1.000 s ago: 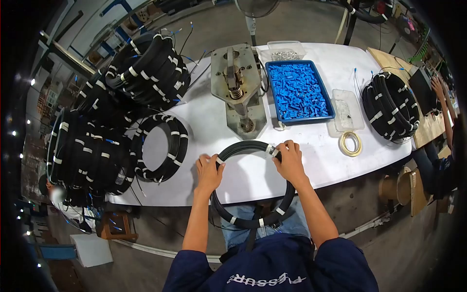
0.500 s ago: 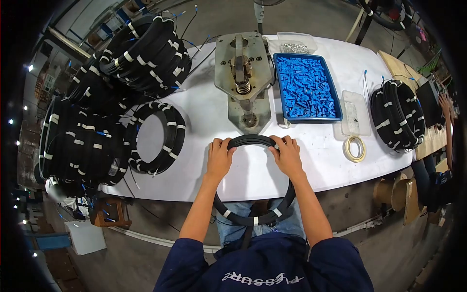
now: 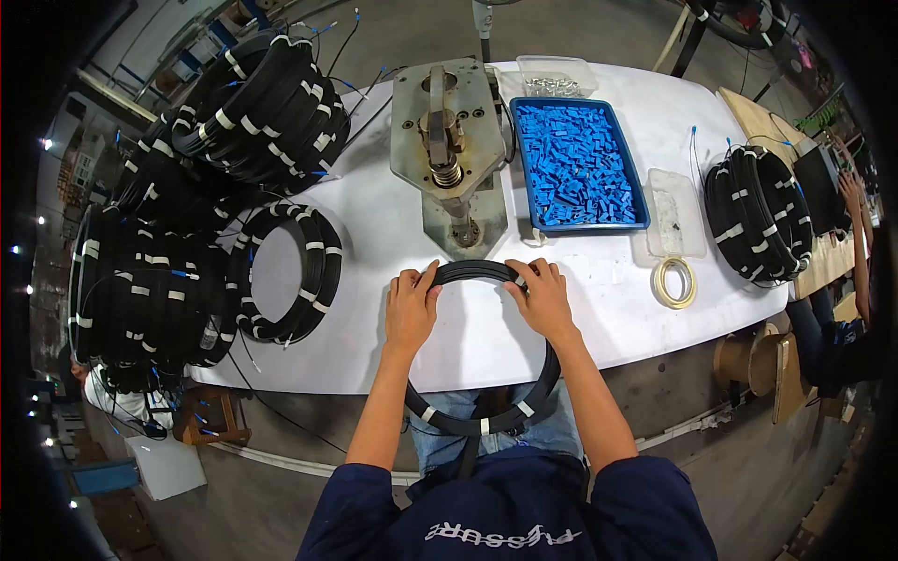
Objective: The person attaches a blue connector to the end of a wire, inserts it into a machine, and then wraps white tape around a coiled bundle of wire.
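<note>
A coil of black cable [image 3: 485, 425], bound with white tape bands along its near side, rests partly on the table and hangs over the front edge above my lap. My left hand [image 3: 410, 304] is closed around its far left part. On the far right part my right hand [image 3: 543, 297] grips the same coil, with thumb and fingers curled over the strands. Just beyond the coil's far side stands a metal hand press [image 3: 447, 159] with a spring and a vertical post.
A blue tray [image 3: 645, 187] full of small blue pieces stands right of the press, near a clear box [image 3: 557, 75] and a tape roll [image 3: 674, 282]. Finished-looking cable coils [image 3: 271, 122] pile up at left; another coil stack [image 3: 758, 215] stands right. A person's hand [image 3: 851, 194] shows far right.
The view has shifted slightly, so the table's things appear a little further left. Both hands remain on the coil in nearly the same pose.
</note>
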Demonstrator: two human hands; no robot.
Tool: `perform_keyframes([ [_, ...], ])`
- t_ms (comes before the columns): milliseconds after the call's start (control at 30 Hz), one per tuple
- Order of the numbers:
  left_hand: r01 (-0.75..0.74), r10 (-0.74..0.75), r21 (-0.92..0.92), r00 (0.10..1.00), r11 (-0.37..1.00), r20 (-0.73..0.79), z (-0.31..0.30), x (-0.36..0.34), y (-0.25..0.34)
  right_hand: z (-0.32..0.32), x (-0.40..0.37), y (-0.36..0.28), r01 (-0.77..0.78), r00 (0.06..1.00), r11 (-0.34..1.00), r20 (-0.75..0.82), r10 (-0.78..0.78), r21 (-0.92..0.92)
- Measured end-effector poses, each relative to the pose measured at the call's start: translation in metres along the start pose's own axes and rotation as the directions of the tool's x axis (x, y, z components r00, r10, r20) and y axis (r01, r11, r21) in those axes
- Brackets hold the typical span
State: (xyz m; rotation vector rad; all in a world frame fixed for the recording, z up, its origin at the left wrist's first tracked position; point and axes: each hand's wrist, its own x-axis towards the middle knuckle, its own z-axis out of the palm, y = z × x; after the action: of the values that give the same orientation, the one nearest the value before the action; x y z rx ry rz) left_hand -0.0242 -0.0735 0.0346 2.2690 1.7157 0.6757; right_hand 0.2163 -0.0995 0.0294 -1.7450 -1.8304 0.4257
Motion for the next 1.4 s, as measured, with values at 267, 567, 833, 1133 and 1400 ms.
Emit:
perform_keyframes([
  [267, 0.007, -0.009, 0.037, 0.999, 0.999, 0.032, 0.0, 0.006, 0.0, 0.002, 0.004, 0.001, 0.027, 1.0, 0.998, 0.002, -0.027, -0.051],
  [567, 0.002, -0.002, 0.0, 0.998, 1.0, 0.058, 0.008, 0.002, 0.0, 0.005, 0.004, 0.004, 0.053, 0.999, 0.998, 0.012, -0.053, -0.038],
  [833, 0.021, -0.021, 0.041, 1.0, 0.999, 0.017, 0.012, 0.002, 0.004, 0.003, 0.006, -0.001, 0.018, 1.0, 0.997, -0.023, -0.02, -0.071],
  [1133, 0.008, -0.009, 0.059, 1.0, 0.998, 0.016, 0.01, -0.001, 0.002, 0.008, 0.004, 0.003, 0.049, 0.997, 0.998, -0.051, -0.052, -0.047],
  [1400, 0.019, -0.021, -0.103, 0.999, 0.995, -0.027, 0.006, 0.005, 0.008, -0.006, 0.003, 0.015, 0.087, 0.996, 0.987, -0.001, -0.088, 0.137],
])
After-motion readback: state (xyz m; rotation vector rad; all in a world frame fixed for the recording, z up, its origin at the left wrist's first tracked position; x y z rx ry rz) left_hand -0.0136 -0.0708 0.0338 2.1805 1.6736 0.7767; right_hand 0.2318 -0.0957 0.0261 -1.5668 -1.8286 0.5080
